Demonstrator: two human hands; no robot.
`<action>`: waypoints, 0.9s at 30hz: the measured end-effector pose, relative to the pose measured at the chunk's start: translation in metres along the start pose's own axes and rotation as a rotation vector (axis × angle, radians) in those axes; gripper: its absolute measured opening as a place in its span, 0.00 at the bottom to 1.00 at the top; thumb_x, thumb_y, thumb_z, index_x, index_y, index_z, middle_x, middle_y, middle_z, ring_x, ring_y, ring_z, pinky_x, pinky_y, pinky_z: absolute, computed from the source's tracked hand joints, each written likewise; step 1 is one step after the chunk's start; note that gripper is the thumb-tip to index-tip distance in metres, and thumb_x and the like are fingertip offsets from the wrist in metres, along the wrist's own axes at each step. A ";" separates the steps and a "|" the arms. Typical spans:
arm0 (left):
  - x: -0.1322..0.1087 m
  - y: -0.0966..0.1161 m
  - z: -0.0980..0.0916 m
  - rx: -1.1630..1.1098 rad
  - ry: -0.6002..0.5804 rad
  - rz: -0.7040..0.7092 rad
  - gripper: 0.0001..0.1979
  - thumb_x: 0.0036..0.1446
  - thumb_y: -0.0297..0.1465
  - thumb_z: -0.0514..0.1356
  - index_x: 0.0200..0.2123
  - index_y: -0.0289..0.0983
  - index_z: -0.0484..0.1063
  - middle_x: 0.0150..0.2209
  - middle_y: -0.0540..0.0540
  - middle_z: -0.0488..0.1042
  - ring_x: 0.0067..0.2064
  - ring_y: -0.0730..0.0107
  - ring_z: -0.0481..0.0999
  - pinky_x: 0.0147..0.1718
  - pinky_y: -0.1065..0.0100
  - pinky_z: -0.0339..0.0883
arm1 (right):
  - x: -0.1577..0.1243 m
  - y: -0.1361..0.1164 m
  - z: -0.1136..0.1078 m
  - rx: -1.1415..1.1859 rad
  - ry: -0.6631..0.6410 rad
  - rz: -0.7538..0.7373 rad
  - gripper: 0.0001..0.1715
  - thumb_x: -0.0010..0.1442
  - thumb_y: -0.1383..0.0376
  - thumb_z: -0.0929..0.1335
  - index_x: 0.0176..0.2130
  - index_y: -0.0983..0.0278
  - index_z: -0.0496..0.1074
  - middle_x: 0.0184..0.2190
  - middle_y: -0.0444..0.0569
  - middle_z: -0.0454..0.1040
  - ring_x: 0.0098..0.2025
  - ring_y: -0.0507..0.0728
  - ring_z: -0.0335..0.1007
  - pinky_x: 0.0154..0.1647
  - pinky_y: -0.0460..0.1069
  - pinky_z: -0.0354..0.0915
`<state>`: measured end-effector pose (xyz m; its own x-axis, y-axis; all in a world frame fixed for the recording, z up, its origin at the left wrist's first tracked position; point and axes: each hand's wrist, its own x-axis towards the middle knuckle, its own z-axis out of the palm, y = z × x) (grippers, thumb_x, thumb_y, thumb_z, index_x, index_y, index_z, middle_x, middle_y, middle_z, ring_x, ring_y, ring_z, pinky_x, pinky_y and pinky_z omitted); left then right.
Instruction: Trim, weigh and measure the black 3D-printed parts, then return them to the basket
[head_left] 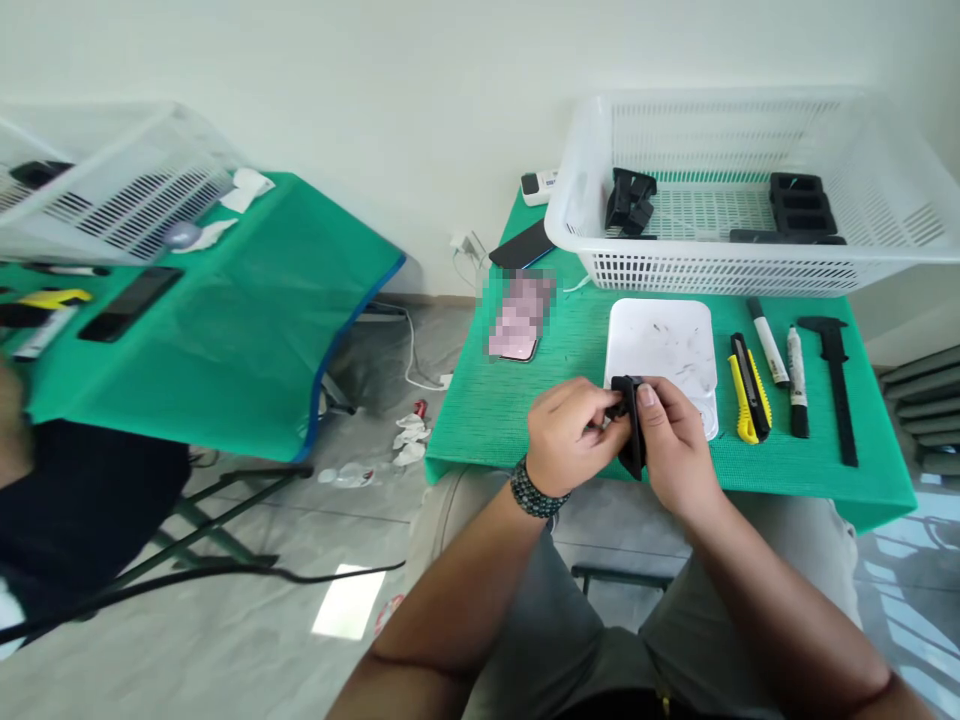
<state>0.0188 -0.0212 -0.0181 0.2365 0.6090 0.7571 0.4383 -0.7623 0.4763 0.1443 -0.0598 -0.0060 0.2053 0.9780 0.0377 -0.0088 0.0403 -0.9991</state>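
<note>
Between my two hands, over the front edge of the green table (480,410), is a small black part (636,440), tilted upright. My left hand (571,436), with a beaded bracelet at its wrist, has its fingers closed on the part's left side. My right hand (679,450) grips the same part from the right, thumb on top. Just behind them lies a white scale (660,340) with dark marks on its surface. To its right are a yellow and black cutter (750,390), two markers (796,385) and a black caliper (834,385).
A white basket (705,270) with several black parts stands at the back. Two phones (521,315) lie at the left. Another green table (300,260) stands further left, with a person's arm (11,425) beside it. Crumpled paper (410,440) lies on the floor.
</note>
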 end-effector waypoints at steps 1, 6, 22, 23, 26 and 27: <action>0.001 -0.003 -0.001 0.019 0.037 0.024 0.06 0.57 0.24 0.66 0.32 0.40 0.73 0.20 0.57 0.68 0.23 0.76 0.69 0.26 0.73 0.63 | 0.001 0.000 0.000 0.015 -0.005 0.001 0.22 0.67 0.46 0.67 0.35 0.62 0.74 0.30 0.46 0.75 0.34 0.55 0.67 0.36 0.49 0.66; 0.004 -0.017 -0.010 0.032 0.258 -0.099 0.06 0.60 0.26 0.67 0.32 0.39 0.75 0.21 0.56 0.69 0.23 0.77 0.68 0.26 0.73 0.62 | 0.006 0.000 -0.010 0.118 0.168 0.050 0.26 0.66 0.42 0.66 0.32 0.61 0.72 0.28 0.44 0.70 0.31 0.54 0.64 0.32 0.48 0.64; -0.007 0.015 0.005 -0.510 -0.382 -0.304 0.19 0.70 0.32 0.56 0.24 0.39 0.64 0.20 0.52 0.68 0.22 0.75 0.65 0.23 0.69 0.56 | 0.004 0.004 -0.018 0.120 0.323 -0.094 0.28 0.66 0.39 0.66 0.38 0.59 0.76 0.32 0.46 0.75 0.35 0.56 0.69 0.37 0.50 0.68; -0.005 0.011 0.002 -0.491 -0.365 -0.286 0.19 0.70 0.33 0.56 0.24 0.39 0.63 0.20 0.53 0.67 0.22 0.75 0.64 0.23 0.70 0.56 | 0.002 0.003 -0.016 0.106 0.276 -0.098 0.28 0.65 0.39 0.67 0.38 0.59 0.76 0.32 0.46 0.75 0.35 0.56 0.69 0.37 0.50 0.68; 0.000 0.001 -0.004 -0.378 -0.271 -0.282 0.21 0.71 0.36 0.56 0.23 0.39 0.61 0.19 0.54 0.62 0.21 0.76 0.62 0.22 0.69 0.54 | -0.005 0.002 -0.009 0.055 0.103 -0.091 0.27 0.67 0.40 0.67 0.37 0.59 0.76 0.30 0.45 0.75 0.33 0.56 0.69 0.36 0.50 0.68; 0.000 0.000 -0.004 -0.342 -0.241 -0.281 0.22 0.71 0.37 0.57 0.23 0.39 0.61 0.19 0.54 0.62 0.21 0.75 0.62 0.22 0.69 0.54 | -0.006 0.003 -0.007 0.050 0.067 -0.083 0.27 0.67 0.41 0.66 0.37 0.60 0.76 0.29 0.45 0.75 0.32 0.56 0.69 0.35 0.50 0.68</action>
<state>0.0149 -0.0217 -0.0160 0.3610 0.8037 0.4729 0.2139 -0.5650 0.7969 0.1504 -0.0666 -0.0091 0.2727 0.9549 0.1176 -0.0374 0.1327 -0.9905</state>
